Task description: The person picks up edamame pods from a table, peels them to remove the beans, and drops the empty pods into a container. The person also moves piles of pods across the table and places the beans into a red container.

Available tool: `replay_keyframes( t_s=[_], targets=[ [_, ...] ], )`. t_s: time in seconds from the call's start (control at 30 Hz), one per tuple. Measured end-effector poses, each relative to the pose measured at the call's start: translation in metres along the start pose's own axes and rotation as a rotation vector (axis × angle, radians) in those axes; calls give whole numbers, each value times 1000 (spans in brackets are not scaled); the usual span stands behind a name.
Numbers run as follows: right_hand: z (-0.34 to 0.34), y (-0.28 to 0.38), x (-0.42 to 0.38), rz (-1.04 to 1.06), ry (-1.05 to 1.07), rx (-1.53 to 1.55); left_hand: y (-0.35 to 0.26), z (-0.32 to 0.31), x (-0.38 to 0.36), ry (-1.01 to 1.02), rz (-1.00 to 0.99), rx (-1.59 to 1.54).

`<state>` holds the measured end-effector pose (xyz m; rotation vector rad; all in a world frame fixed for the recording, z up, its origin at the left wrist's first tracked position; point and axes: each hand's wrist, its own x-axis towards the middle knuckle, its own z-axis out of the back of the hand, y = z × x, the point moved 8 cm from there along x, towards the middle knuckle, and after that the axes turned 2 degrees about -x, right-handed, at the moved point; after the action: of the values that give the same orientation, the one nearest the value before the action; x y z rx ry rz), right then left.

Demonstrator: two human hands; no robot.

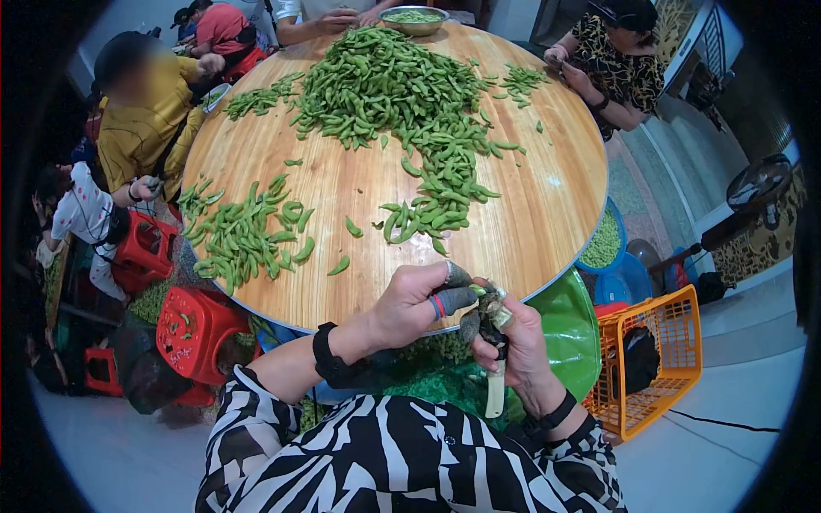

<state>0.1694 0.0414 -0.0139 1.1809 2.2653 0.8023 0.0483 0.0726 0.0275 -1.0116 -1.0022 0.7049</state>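
My left hand [417, 301], with grey covers on its fingertips, is closed in a pinch at the table's near edge. A bit of green, apparently a soybean pod [478, 291], shows at its fingertips. Right beside it, my right hand [520, 339] is closed around a tool with a flat cream handle [495, 392] pointing down; its working end is hidden between the hands. Worn wrapping covers the right thumb. Loose green soybean pods [339, 265] lie on the round wooden table [359, 299] just beyond my hands, with a strand of pods [440, 201] leading to a large heap [385, 85].
A smaller pod pile [248, 235] lies at the table's left. Below my hands is a green bag or sheet [564, 333]. An orange crate [654, 359] and a blue basin of beans [604, 244] stand right, red stools [195, 335] left. Other people sit around the table.
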Motion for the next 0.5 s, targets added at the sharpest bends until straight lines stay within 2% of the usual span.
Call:
replay_keyframes(
  t_s=[0.03, 0.07, 0.13, 0.23, 0.37, 0.43, 0.5],
  targets=[
    [-2, 0, 0, 0, 0, 0, 8, -1, -1, -6, 105, -70],
    [0, 0, 0, -1, -49, -74, 9, -2, -2, -7, 105, -69],
    [2, 1, 0, -3, -98, -148, 23, -2, -5, -79, 259, -300],
    [5, 5, -1, 34, -130, -298, 19, -2, -4, -26, 209, -148],
    [18, 17, -1, 187, -230, -590, 15, -6, -5, 72, 200, 30],
    [19, 22, -2, 241, -259, -699, 3, -16, -7, 160, 78, 195],
    [15, 30, -2, 333, -275, -858, 3, -18, -10, 158, 42, 168]
  ],
)
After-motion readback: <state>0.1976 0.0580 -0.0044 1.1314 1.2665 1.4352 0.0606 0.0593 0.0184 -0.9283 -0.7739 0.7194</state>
